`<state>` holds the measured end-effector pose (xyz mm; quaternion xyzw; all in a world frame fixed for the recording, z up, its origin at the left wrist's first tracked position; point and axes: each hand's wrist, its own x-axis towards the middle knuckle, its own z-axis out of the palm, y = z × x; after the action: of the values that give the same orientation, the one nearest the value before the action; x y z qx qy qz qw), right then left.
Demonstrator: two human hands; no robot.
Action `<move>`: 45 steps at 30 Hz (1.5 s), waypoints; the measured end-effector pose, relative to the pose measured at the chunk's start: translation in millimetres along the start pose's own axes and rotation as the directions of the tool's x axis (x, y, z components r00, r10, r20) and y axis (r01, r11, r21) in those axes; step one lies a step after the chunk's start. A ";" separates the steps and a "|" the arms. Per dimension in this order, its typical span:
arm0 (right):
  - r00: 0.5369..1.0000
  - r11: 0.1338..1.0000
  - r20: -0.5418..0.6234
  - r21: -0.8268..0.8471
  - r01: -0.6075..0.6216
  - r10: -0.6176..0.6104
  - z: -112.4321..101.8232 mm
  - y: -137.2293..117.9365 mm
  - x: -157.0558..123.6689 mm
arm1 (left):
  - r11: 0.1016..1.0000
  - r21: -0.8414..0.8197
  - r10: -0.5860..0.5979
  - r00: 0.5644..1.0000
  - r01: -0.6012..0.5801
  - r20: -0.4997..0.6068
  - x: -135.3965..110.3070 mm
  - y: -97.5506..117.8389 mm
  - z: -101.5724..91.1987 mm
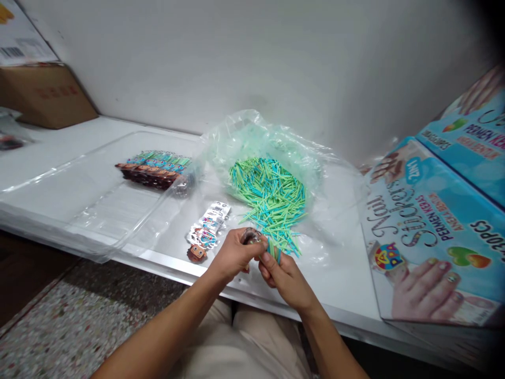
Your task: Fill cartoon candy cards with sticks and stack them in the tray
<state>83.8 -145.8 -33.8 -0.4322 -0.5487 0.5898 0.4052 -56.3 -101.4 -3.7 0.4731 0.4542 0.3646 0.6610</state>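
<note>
My left hand (235, 253) pinches a small printed plastic pouch (251, 235), bent over at the fingers, with a brown part showing. Against it, my right hand (287, 278) is closed around a small bunch of green and blue thin sticks (273, 252). The two hands meet just above the table's front edge. Beyond them, a heap of loose green and blue sticks (272, 195) spills from a clear plastic bag (252, 123). Left of my hands lie flat pouches (205, 234) with a cartoon face at the lower end.
On the left, a clear plastic tray (104, 213) holds a row of stick-filled pouches (155, 168). A cardboard box (51, 97) stands at the back left. Blue printed cartons (430, 226) lean at the right. The white table (339, 279) ends in front of my lap.
</note>
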 end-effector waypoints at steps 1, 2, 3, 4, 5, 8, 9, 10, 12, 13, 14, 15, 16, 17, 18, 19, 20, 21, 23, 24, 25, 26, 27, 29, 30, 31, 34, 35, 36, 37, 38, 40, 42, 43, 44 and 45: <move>1.000 1.000 0.014 0.011 -0.005 0.004 -0.4 -0.2 -0.4 | 1.000 -0.004 -0.002 1.000 0.002 0.008 0.5 -0.5 -0.4; 1.000 1.000 0.023 0.022 -0.010 0.009 -0.9 -0.3 -0.7 | 1.000 -0.007 0.000 1.000 0.001 0.017 0.9 -0.9 -0.8; 0.999 0.999 0.031 0.029 -0.015 0.014 -1.4 -0.4 -1.0 | 1.000 -0.012 0.004 1.000 -0.004 0.028 1.3 -1.3 -1.2; 0.999 0.999 0.038 0.035 -0.020 0.018 -2.0 -0.5 -1.3 | 1.000 -0.018 0.011 0.999 -0.011 0.040 1.7 -1.6 -1.5; 0.999 0.999 0.047 0.038 -0.024 0.022 -2.6 -0.4 -1.5 | 1.000 -0.023 0.020 0.998 -0.019 0.055 1.9 -1.8 -1.7; 0.997 0.999 0.080 0.039 -0.024 0.021 -4.0 0.2 -1.9 | 0.999 -0.024 0.037 0.995 -0.035 0.092 1.7 -1.1 -1.2; 0.996 0.999 0.086 0.043 -0.023 0.019 -4.1 0.5 -1.8 | 0.999 -0.022 0.039 0.996 -0.037 0.084 1.5 -0.6 -0.6; 0.996 0.999 0.088 0.050 -0.021 0.017 -4.0 0.8 -1.6 | 0.999 -0.024 0.042 0.997 -0.041 0.068 1.1 -0.1 0.0; 0.996 0.997 0.085 0.079 -0.024 0.018 -3.1 1.0 -1.0 | 0.997 -0.047 0.059 0.998 -0.058 0.034 0.4 0.7 1.3; 0.997 0.995 0.081 0.098 -0.027 0.019 -2.3 1.1 -0.7 | 0.995 -0.064 0.075 0.997 -0.073 0.026 0.1 0.8 1.9; 0.997 0.993 0.080 0.118 -0.030 0.021 -1.6 1.1 -0.4 | 0.993 -0.079 0.092 0.995 -0.089 0.025 -0.2 0.8 2.4; 0.997 0.990 0.080 0.135 -0.032 0.022 -0.8 1.2 -0.2 | 0.991 -0.092 0.103 0.994 -0.100 0.030 -0.5 0.6 2.7; 0.997 0.988 0.078 0.150 -0.035 0.023 -0.2 1.3 0.0 | 0.990 -0.098 0.104 0.994 -0.100 0.033 -0.7 0.4 2.9; 0.997 0.986 0.077 0.160 -0.038 0.026 0.3 1.5 0.1 | 0.991 -0.095 0.093 0.995 -0.090 0.032 -0.9 0.3 2.9; 0.997 0.985 0.074 0.165 -0.042 0.030 0.4 1.9 0.1 | 0.994 -0.084 0.076 0.997 -0.073 0.030 -1.2 0.3 2.8; 0.997 0.986 0.072 0.163 -0.045 0.033 0.3 2.4 0.0 | 0.996 -0.067 0.058 0.998 -0.056 0.030 -1.4 0.6 2.5; 0.997 0.987 0.069 0.156 -0.045 0.034 -0.1 3.1 -0.2 | 0.998 -0.046 0.044 0.998 -0.042 0.036 -1.7 1.0 2.1; 0.997 0.988 0.068 0.149 -0.044 0.034 -0.7 3.9 -0.3 | 0.999 -0.022 0.033 0.998 -0.032 0.049 -2.0 1.5 1.5; 0.997 0.988 0.075 0.150 -0.040 0.029 -2.1 5.7 -0.9 | 1.000 0.017 0.021 0.997 -0.023 0.080 -2.7 2.5 0.0; 0.997 0.987 0.078 0.157 -0.038 0.026 -2.8 6.5 -1.2 | 0.999 0.027 0.017 0.996 -0.019 0.092 -3.0 2.6 -0.8; 0.997 0.986 0.079 0.163 -0.036 0.023 -3.4 7.1 -1.5 | 0.999 0.030 0.012 0.995 -0.015 0.098 -3.3 2.4 -1.6; 0.997 0.986 0.079 0.163 -0.036 0.023 -3.7 7.5 -1.8 | 1.000 0.028 0.008 0.995 -0.011 0.100 -3.5 2.0 -2.2; 0.997 0.987 0.080 0.155 -0.035 0.023 -3.9 7.5 -2.1 | 1.000 0.023 0.006 0.995 -0.009 0.098 -3.7 1.2 -2.7; 0.997 0.992 0.077 0.117 -0.040 0.031 -3.5 6.1 -2.5 | 1.000 0.017 0.002 0.996 -0.003 0.094 -3.7 -0.8 -3.0; 0.997 0.994 0.075 0.099 -0.045 0.038 -3.1 4.8 -2.6 | 1.000 0.015 -0.002 0.996 0.001 0.087 -3.6 -1.8 -2.9; 0.996 0.995 0.072 0.082 -0.049 0.043 -2.6 3.1 -2.6 | 1.000 0.012 -0.005 0.997 0.004 0.078 -3.4 -2.6 -2.5; 0.997 0.998 0.069 0.039 -0.042 0.039 -0.7 -2.6 -2.6 | 1.000 -0.016 -0.001 0.999 0.002 0.046 -2.9 -4.0 -0.6; 0.997 0.999 0.072 0.025 -0.034 0.032 -0.1 -4.3 -2.8 | 1.000 -0.029 -0.001 0.999 0.002 0.043 -2.9 -3.9 0.2; 0.997 1.000 0.074 0.013 -0.025 0.024 0.4 -5.5 -3.0 | 0.999 -0.041 -0.002 0.999 0.004 0.042 -2.9 -3.8 1.0; 0.997 1.000 0.073 0.004 -0.017 0.017 0.9 -6.3 -3.3 | 0.999 -0.051 -0.003 0.999 0.006 0.042 -3.1 -3.5 1.7; 0.997 1.000 0.071 -0.002 -0.011 0.012 1.2 -6.7 -3.7 | 0.998 -0.057 -0.005 0.999 0.007 0.039 -3.3 -3.2 2.5; 0.998 1.000 0.064 -0.010 -0.010 0.010 1.4 -6.4 -4.5 | 0.997 -0.072 -0.001 1.000 0.003 0.026 -3.7 -2.6 3.7; 0.998 1.000 0.057 -0.014 -0.019 0.019 1.0 -5.2 -5.0 | 0.996 -0.084 -0.001 1.000 0.002 0.015 -4.0 -2.4 4.3; 0.998 1.000 0.051 -0.015 -0.022 0.023 0.6 -4.5 -5.2 | 0.996 -0.084 -0.005 1.000 0.006 0.014 -4.0 -2.4 4.3; 0.999 1.000 0.046 -0.017 -0.026 0.027 0.0 -4.0 -5.2 | 0.997 -0.078 -0.010 1.000 0.011 0.018 -4.0 -2.5 4.0; 0.999 0.999 0.043 -0.019 -0.027 0.028 -0.7 -3.6 -5.2 | 0.997 -0.070 -0.012 1.000 0.014 0.024 -4.0 -2.6 3.4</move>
<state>86.1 -150.3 -29.9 -0.4304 -0.5567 0.5996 0.3811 -54.2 -106.8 -4.7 0.4510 0.4362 0.3704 0.6849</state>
